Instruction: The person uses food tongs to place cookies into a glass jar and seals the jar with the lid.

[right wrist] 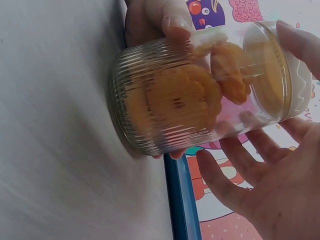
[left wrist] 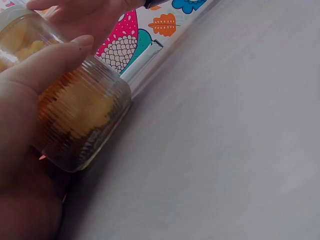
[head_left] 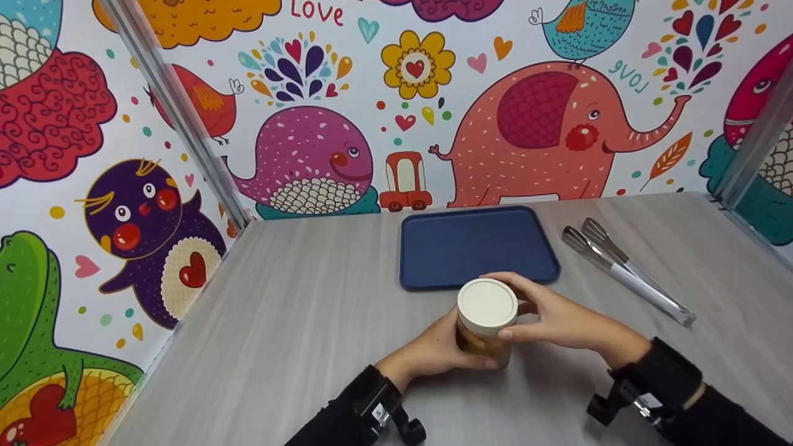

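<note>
A clear ribbed glass jar (right wrist: 170, 95) holds several round golden cookies (right wrist: 182, 97) and wears a cream lid (head_left: 487, 302). My left hand (head_left: 435, 347) wraps round the lower body of the jar, its thumb across the near side. With thumb and fingers on opposite edges of the lid, my right hand (head_left: 551, 316) grips it from the right. In the right wrist view the other right-hand fingers (right wrist: 232, 187) spread loosely below the jar's neck. The jar's base is close to the grey tabletop (left wrist: 225, 135).
Behind the jar lies a blue rectangular tray (head_left: 477, 248). Metal tongs (head_left: 626, 272) rest at the right of the tray. Patterned cartoon panels (head_left: 409, 124) wall the back and sides, with metal posts (head_left: 179, 118) at the corners.
</note>
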